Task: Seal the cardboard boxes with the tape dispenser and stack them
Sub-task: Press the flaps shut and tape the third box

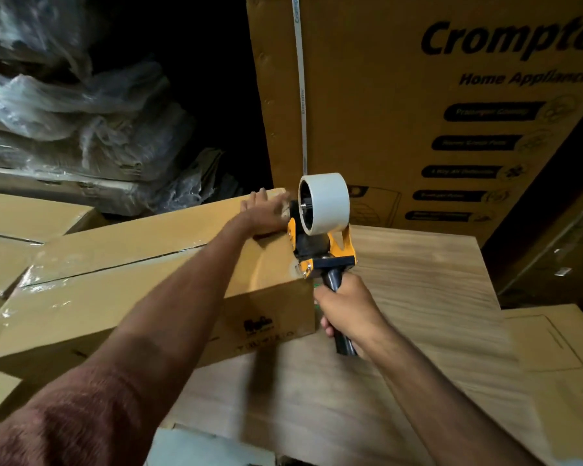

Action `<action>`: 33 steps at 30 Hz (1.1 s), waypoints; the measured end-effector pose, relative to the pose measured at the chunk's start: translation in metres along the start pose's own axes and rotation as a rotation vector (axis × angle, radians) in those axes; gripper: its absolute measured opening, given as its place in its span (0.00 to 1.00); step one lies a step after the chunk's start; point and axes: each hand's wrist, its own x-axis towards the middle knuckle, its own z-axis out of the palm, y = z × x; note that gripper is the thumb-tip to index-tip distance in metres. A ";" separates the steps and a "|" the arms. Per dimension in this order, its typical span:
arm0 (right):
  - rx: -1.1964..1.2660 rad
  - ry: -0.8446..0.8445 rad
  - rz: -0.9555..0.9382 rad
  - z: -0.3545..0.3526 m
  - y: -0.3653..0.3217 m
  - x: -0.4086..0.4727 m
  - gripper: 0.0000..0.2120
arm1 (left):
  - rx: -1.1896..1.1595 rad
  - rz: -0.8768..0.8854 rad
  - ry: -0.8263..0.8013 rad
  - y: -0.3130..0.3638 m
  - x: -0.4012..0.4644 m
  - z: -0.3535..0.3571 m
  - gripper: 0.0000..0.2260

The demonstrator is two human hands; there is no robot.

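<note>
While the right hand [345, 309] curls around the black handle of the tape dispenser [320, 230] at the cardboard box [122, 290] right end, left hand [266, 213] flat on box top, fingers straight, just beside the dispenser, box on wooden board [418, 297].

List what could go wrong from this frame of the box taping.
1. The left hand lies flat on the box right beside the dispenser head, so the blade might catch its fingers.
2. The dispenser sits at the box's end corner; tape may run askew off the seam.
3. The box overhangs the wooden board and could shift under pressure.
</note>
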 end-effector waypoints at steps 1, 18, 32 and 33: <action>-0.004 -0.005 -0.002 -0.001 -0.001 -0.001 0.05 | 0.054 0.000 0.010 0.000 -0.007 0.008 0.28; 0.034 -0.037 -0.015 -0.017 0.027 -0.044 0.04 | 0.028 0.432 -0.006 -0.001 -0.112 0.031 0.25; 0.038 0.094 0.001 -0.003 0.034 -0.066 0.06 | 0.391 0.358 0.173 0.006 -0.150 0.055 0.23; 0.023 0.103 0.005 -0.004 0.040 -0.072 0.06 | 0.390 0.360 0.173 0.004 -0.149 0.055 0.24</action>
